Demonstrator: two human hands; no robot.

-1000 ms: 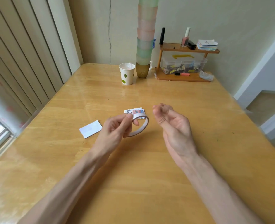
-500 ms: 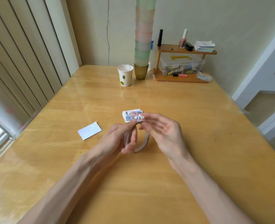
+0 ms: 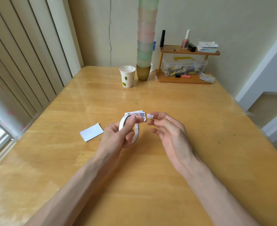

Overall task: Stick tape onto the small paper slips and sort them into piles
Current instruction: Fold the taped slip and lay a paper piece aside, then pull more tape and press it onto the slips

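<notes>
My left hand [image 3: 116, 137] grips a thin white roll of tape [image 3: 136, 133], held upright just above the wooden table [image 3: 150, 185]. My right hand [image 3: 168, 132] is a little to the right of it, and a small white piece of tape [image 3: 150, 116] sticks to the tip of its index finger; the other fingers are loosely spread. Right behind the roll lies a small stack of printed paper slips [image 3: 138, 115], partly hidden by my left fingers. A white slip [image 3: 91, 132] lies flat to the left of my left hand.
At the far edge stand a paper cup [image 3: 127, 76], a tall stack of plastic cups [image 3: 145, 39], and a small wooden shelf [image 3: 187, 66] holding a clear box, bottles and a pile of cards. Vertical blinds and a window run along the left.
My right hand came to the roll, then drew away to the right with a short torn piece of tape on its fingertip. My left hand kept hold of the roll.
</notes>
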